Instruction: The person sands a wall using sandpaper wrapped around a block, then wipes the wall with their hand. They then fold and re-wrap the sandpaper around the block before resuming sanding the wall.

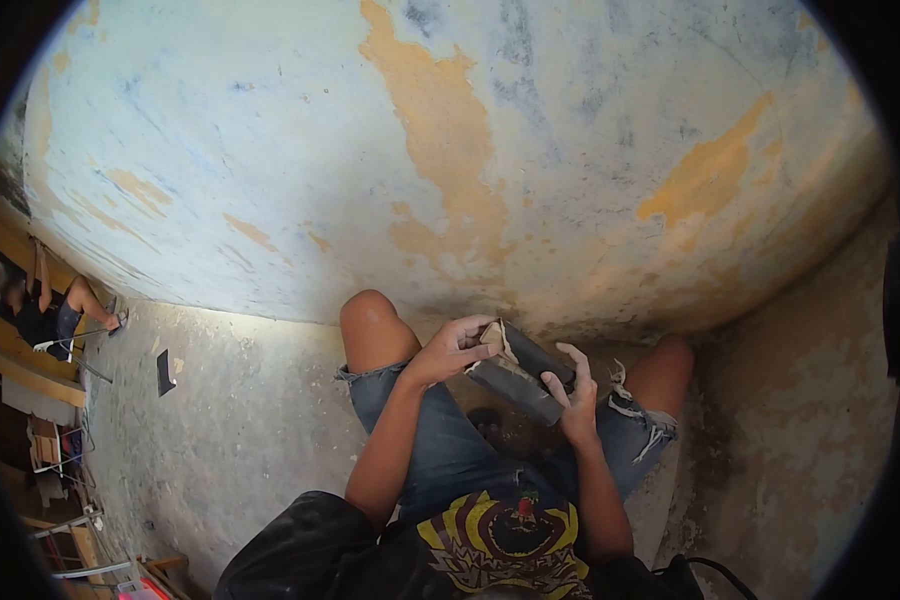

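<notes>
A dark sheet (515,391), folded or curled with a pale inner side and a torn edge, is held in front of my lap between my knees. My left hand (457,350) grips its upper left end, with the fingers over the pale part. On the right side, my right hand (574,393) has its thumb and a finger against the dark surface, while other fingers stick up beside it. What lies inside the fold is too small to make out.
A wall (270,150) with peeling paint and orange patches rises ahead. On the concrete floor (240,430) lies a small dark piece (164,372). Another person (45,320) sits at the far left, above shelves and clutter (55,450).
</notes>
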The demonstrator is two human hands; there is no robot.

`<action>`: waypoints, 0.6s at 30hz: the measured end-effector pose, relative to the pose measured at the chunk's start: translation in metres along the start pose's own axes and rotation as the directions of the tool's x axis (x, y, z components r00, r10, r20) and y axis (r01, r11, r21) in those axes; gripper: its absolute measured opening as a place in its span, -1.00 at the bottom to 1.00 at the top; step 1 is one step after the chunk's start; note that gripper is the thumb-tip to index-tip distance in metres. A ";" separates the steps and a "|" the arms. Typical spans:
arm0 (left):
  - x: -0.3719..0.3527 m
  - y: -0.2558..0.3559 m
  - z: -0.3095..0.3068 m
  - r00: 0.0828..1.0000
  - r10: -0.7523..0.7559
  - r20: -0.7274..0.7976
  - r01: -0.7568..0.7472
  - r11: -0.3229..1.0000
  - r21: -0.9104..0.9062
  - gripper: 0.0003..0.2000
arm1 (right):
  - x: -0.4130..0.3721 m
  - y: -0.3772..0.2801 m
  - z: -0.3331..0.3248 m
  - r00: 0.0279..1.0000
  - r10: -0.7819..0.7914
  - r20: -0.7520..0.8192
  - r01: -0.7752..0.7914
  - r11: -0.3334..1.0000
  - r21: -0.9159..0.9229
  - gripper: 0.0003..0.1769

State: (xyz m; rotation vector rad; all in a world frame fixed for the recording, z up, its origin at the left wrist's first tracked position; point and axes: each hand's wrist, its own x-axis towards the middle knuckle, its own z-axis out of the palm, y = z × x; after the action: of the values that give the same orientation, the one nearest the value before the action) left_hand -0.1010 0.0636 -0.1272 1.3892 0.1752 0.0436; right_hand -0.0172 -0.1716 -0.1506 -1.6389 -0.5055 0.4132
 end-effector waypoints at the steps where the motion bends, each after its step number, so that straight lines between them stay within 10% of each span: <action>1: 0.001 -0.001 -0.002 1.000 0.006 -0.004 -0.006 1.000 0.008 -0.60 | 0.000 0.001 0.000 1.000 0.010 0.004 -0.011 1.000 0.012 -0.58; 7: 0.003 -0.005 -0.007 0.990 -0.069 -0.123 0.082 0.991 0.104 -0.68 | 0.008 0.018 0.006 0.969 -0.243 -0.043 0.245 0.967 0.070 -0.60; 11: 0.002 -0.015 -0.005 0.979 -0.071 -0.193 0.094 0.989 0.115 -0.68 | 0.003 0.014 0.000 0.988 -0.155 0.003 0.154 0.983 0.094 -0.61; 18: -0.006 -0.015 -0.012 0.979 -0.183 0.084 0.183 0.983 0.011 -0.62 | 0.005 0.020 -0.003 0.942 -0.329 -0.068 0.335 0.933 0.133 -0.69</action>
State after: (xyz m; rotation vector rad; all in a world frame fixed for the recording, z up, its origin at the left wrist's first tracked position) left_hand -0.1094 0.0721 -0.1433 1.3700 0.2313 -0.1689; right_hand -0.0102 -0.1730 -0.1698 -1.3887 -0.6910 0.1553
